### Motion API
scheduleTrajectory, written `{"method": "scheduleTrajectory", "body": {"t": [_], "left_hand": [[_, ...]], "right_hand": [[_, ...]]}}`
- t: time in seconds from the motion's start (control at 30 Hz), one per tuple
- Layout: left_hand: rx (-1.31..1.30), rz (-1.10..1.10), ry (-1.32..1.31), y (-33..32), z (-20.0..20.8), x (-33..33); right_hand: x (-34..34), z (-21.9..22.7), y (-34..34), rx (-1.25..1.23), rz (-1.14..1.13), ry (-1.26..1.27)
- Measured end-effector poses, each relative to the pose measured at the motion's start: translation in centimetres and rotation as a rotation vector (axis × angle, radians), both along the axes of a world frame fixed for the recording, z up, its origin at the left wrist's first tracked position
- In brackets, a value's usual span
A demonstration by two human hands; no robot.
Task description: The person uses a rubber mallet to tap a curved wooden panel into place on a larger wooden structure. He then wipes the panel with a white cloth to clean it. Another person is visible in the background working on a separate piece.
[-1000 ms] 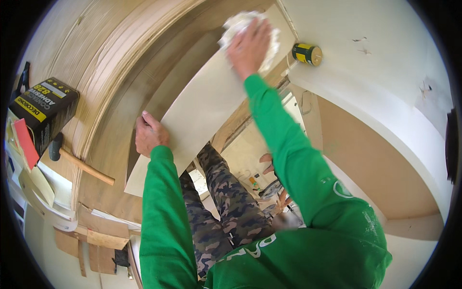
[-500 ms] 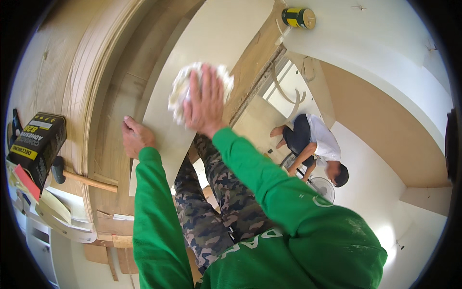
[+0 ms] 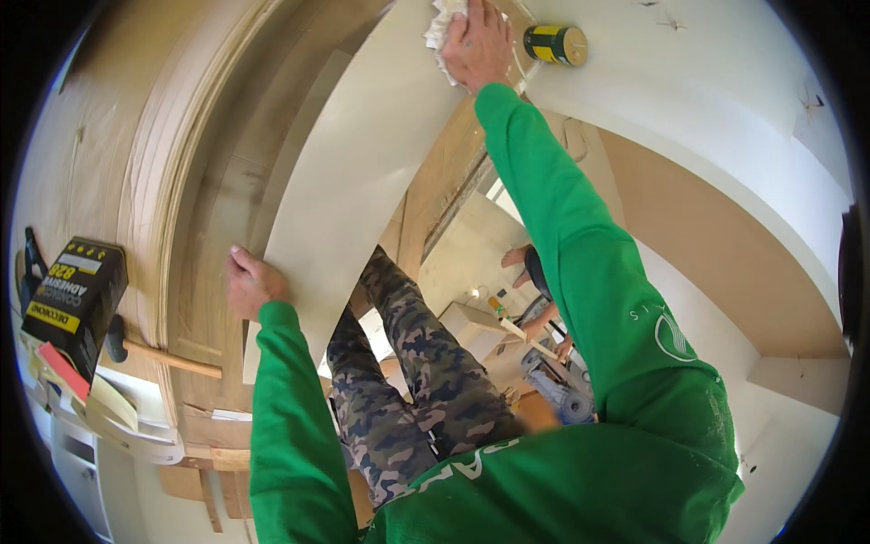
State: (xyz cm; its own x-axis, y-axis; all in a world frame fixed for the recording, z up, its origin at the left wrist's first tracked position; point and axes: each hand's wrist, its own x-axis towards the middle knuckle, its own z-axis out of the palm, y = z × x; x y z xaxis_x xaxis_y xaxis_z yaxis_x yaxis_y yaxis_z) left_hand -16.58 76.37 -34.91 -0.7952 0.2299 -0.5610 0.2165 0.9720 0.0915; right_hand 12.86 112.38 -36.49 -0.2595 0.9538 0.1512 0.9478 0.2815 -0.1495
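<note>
A long white panel (image 3: 353, 154) slants across the wooden bench in front of me. At its near left edge my left hand (image 3: 256, 286) is closed, its fingers curled at the border and partly hidden. My right arm stretches up to the panel's far end. There my right hand (image 3: 478, 47) presses a crumpled white cloth (image 3: 442, 36) against the surface. Just right of that hand lies a black and yellow can (image 3: 555, 45) with a tan end.
On the left stand a black and yellow rectangular tin (image 3: 72, 295) and a hammer (image 3: 168, 356) with a wooden handle. Stacked wooden boards (image 3: 149, 181) curve along that side. Below on the right, another person's foot (image 3: 517, 256) and hands show, mostly behind my right arm.
My right hand has slid the cloth from the panel's middle up and right to its far end. The left hand stays at the edge. My arm now covers much of the other person.
</note>
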Motion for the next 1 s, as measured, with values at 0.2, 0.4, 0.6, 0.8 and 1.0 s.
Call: {"method": "scheduleTrajectory", "body": {"t": [0.2, 0.4, 0.6, 0.8, 1.0], "left_hand": [[0.073, 0.019, 0.042, -0.1, 0.4, 0.3], [0.1, 0.046, 0.001, -0.3, 0.6, -0.3], [0.142, 0.075, 0.011, -0.8, 0.1, -0.3], [0.055, 0.09, -0.032, -1.0, 0.1, -0.3], [0.078, 0.099, 0.021, -0.6, 0.0, -0.3]], "right_hand": [[-3.9, 0.6, -6.8, 0.034, 0.004, -0.046], [-15.1, 3.3, -29.5, -0.264, 0.312, -0.004], [-13.8, 3.2, -26.6, -0.401, 0.539, -0.008], [-11.8, 1.4, -10.9, -0.094, 0.271, -0.067], [-9.8, -0.7, 0.4, 0.048, 0.233, -0.078]]}}
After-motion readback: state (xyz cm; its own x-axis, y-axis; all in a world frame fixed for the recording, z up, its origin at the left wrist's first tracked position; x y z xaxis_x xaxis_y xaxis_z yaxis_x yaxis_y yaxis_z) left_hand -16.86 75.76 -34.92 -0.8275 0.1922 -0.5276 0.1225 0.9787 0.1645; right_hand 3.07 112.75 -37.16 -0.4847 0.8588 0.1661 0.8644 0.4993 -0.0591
